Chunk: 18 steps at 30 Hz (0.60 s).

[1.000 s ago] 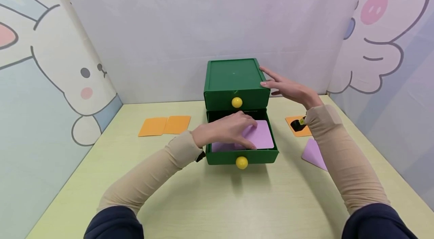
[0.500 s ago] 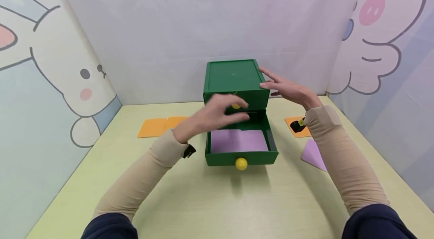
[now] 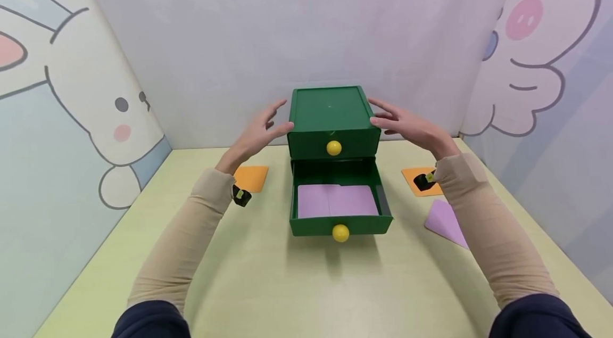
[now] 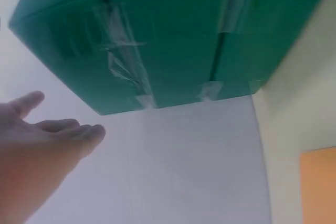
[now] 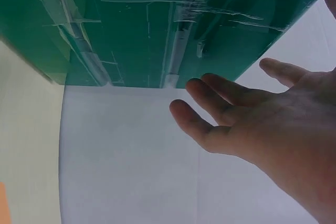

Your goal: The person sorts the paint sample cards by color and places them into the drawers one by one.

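**Both hands flank the green box**

My left hand (image 3: pixel 256 133) sits w/ fingers straight and spread, thumb tip at the left top edge of the green drawer box (image 3: pixel 330 109). My right hand (image 3: pixel 409 126) is likewise loose and wide at the right top edge, holding nothing. Box stands mid-table against the back wall; bottom drawer (image 3: pixel 340 223) is pulled out w/ purple cards (image 3: pixel 335 200) lying flat inside. Orange card (image 3: pixel 251 177) lies near my left wrist.

box (image 3: pixel 329 109): dark green, with clear tape strips you can see on its sides
knobs (image 3: pixel 333 147): both yellow
drawer cards (image 3: pixel 337 200): your two lie lilac
counter (image 3: pixel 268 279): pale yellow-green
left card (image 3: pixel 251 178): orange
right cards (image 3: pixel 445 222): one orange, one lilac
walls (image 3: pixel 72 88): white and pale blue, cartoon rabbit pattern
sleeves (image 3: pixel 182 253): beige, navy cuffs above
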### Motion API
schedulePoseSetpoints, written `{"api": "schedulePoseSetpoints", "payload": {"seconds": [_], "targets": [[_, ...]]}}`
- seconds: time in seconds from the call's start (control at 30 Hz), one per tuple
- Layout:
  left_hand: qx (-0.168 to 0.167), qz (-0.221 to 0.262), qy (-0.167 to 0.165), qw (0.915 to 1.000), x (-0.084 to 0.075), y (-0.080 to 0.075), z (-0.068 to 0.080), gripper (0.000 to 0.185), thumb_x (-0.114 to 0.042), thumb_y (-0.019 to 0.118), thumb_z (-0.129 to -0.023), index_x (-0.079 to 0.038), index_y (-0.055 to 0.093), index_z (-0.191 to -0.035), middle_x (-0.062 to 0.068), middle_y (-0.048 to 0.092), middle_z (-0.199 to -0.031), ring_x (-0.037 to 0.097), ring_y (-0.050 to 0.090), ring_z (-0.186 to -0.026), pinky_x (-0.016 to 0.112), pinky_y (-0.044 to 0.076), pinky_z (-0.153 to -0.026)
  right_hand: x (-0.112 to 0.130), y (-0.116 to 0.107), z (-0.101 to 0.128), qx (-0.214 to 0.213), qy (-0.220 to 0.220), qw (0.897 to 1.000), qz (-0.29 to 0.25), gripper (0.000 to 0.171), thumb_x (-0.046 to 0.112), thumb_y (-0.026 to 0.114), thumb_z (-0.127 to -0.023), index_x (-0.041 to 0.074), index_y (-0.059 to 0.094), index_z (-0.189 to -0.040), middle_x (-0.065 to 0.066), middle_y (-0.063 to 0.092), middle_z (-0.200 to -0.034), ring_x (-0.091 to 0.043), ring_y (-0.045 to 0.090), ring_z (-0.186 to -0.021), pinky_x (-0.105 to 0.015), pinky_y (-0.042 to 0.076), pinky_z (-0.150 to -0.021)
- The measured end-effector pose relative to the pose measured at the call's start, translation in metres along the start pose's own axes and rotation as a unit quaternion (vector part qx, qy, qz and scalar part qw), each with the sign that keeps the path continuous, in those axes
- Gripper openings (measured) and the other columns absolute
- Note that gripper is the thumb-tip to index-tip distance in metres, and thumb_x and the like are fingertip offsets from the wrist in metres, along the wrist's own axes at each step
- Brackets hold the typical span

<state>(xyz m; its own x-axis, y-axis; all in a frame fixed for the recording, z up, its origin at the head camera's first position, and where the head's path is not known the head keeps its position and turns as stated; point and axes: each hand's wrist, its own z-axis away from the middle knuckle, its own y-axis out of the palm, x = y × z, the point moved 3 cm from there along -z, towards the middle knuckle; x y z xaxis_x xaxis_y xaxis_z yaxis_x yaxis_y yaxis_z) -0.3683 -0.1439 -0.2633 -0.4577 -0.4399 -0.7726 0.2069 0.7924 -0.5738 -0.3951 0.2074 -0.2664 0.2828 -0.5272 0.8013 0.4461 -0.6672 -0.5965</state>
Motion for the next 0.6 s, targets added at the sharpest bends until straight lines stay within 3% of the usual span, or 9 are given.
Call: {"api": "schedulePoseSetpoints", "payload": {"seconds": [0.13,0.33,0.5,0.6], "targets": [[0.039,0.031,-0.019,0.9986,-0.005,0.003,0.008,0.064,-0.032,0.046,-0.101,-0.029,0.013,-0.156,-0.002,0.007,-0.164,0.026,0.011,-0.152,0.052,0.017,-0.121,0.002,0.0,0.015,-0.022,0.002,1.0,0.017,0.067,0.047,0.048,-0.098,0.044,0.008,-0.153,-0.007,0.016,-0.162,-0.033,0.022,-0.147,-0.064,0.02,-0.114],[0.064,0.054,-0.008,0.9964,-0.01,0.008,0.005,0.064,-0.031,0.043,-0.102,-0.024,0.011,-0.157,-0.003,0.006,-0.165,0.028,0.011,-0.152,0.051,0.016,-0.121,0.001,-0.001,0.044,-0.063,-0.014,0.991,0.115,0.08,0.038,0.06,-0.094,0.03,0.009,-0.156,-0.011,0.019,-0.161,-0.036,0.026,-0.144,-0.062,0.026,-0.112],[0.077,0.069,0.0,0.9946,-0.009,0.013,0.002,0.063,-0.027,0.041,-0.102,-0.017,0.011,-0.157,0.001,0.006,-0.165,0.028,0.011,-0.152,0.05,0.015,-0.122,-0.017,0.004,0.075,-0.079,-0.01,0.981,0.179,0.09,0.041,0.068,-0.088,0.024,0.012,-0.157,-0.012,0.02,-0.161,-0.038,0.025,-0.143,-0.065,0.027,-0.108],[0.079,0.078,-0.001,0.9939,-0.008,0.015,0.001,0.063,-0.026,0.041,-0.103,-0.017,0.011,-0.157,0.001,0.006,-0.165,0.024,0.01,-0.152,0.049,0.014,-0.122,-0.036,0.011,0.094,-0.078,-0.014,0.973,0.215,0.094,0.043,0.071,-0.085,0.014,0.016,-0.156,-0.018,0.025,-0.158,-0.042,0.027,-0.142,-0.066,0.027,-0.108]]}}
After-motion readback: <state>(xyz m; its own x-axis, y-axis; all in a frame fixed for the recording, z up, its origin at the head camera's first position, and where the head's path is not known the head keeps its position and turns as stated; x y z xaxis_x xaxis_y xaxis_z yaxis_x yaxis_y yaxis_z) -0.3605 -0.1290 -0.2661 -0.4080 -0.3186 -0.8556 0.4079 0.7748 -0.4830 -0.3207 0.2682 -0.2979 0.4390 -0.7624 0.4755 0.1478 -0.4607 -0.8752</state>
